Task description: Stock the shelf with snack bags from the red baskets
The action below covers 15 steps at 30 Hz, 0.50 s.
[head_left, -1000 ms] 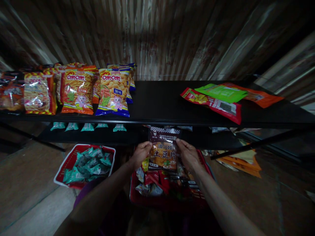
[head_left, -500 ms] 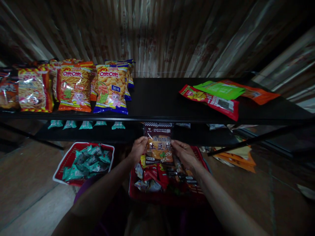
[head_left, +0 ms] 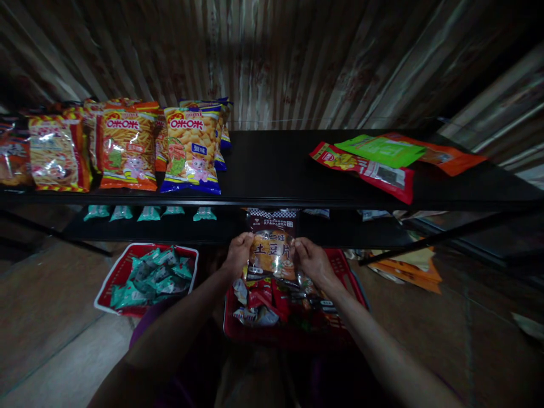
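A brown bag of potato chips (head_left: 272,249) hangs upright between my two hands, its printed front facing me. My left hand (head_left: 238,253) pinches the bag's left edge. On the opposite edge, my right hand (head_left: 312,259) grips it with thumb and fingers. Below the bag stands a red basket (head_left: 238,334) filled with mixed snack packets, among them a red packet (head_left: 260,296). The bag covers part of that basket and part of the lower shelf (head_left: 340,232) behind it.
Several upright snack bags (head_left: 191,150) line the left of the black upper shelf (head_left: 267,170). Flat red, green and orange pouches (head_left: 382,153) lie at its right. Another red basket (head_left: 102,292) holds teal packets (head_left: 148,280). Orange packaging (head_left: 408,272) rests on the floor at right.
The chip bag has shifted very slightly, and its surface is more creased and shiny. Both hands keep their hold at its edges. The view has tilted a little.
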{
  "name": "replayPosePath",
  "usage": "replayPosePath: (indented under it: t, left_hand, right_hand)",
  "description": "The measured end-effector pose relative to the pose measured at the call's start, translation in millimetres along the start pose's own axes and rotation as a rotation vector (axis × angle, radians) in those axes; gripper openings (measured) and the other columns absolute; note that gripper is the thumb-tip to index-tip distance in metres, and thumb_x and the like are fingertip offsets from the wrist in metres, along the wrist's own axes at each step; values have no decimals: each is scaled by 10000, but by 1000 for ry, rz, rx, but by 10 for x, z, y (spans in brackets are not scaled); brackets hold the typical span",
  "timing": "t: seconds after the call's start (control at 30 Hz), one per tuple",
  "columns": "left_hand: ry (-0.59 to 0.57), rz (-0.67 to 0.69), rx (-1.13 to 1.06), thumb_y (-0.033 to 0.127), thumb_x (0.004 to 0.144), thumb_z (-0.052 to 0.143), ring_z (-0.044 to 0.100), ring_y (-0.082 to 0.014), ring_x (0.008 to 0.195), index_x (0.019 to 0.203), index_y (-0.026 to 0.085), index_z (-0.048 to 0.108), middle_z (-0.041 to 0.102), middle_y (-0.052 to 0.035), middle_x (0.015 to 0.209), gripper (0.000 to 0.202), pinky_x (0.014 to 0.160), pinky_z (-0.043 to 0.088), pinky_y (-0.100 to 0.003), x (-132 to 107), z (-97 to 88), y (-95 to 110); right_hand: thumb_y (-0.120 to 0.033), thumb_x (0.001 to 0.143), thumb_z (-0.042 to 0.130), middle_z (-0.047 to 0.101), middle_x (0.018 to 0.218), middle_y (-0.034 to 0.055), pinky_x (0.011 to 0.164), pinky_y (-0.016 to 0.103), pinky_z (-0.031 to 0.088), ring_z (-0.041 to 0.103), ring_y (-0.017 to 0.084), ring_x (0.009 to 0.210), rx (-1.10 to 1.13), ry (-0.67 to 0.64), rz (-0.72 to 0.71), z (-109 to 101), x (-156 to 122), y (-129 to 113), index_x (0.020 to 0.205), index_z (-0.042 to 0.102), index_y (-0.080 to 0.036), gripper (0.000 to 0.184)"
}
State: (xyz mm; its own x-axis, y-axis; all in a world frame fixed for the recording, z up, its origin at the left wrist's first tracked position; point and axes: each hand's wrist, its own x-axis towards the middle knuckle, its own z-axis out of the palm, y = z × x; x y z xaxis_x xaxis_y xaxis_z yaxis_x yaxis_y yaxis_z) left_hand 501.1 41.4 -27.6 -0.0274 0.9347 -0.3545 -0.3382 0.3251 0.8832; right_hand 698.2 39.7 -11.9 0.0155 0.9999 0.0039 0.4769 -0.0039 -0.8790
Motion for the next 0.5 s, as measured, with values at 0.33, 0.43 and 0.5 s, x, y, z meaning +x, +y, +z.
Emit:
replayPosePath:
  t: [0.33,0.43,0.5]
  left_hand:
    - [-227,-233,-39,491,550,763,569,-106,584,790,160,625,628,-16,710,431,581,438,-226,-112,-46,112]
    - [-265,-276,-7,433,542,787,565,-91,558,791,154,645,635,-18,710,400,557,430,-207,-137,-89,82]
    - [-216,-215,-21,397,535,798,571,-107,542,772,143,662,640,-29,684,374,526,433,-214,-143,-101,60]
  right_hand:
    - [-471,772,463,598,621,3,630,309,399,544,191,618,8,124,22,-17,41,81,736,605,-229,283]
    - [-479,746,491,596,620,4,629,316,397,535,194,616,51,139,46,-17,58,84,726,610,-225,281]
    - [-490,731,517,600,626,2,626,314,400,530,195,622,125,124,98,-10,55,69,731,618,-229,280]
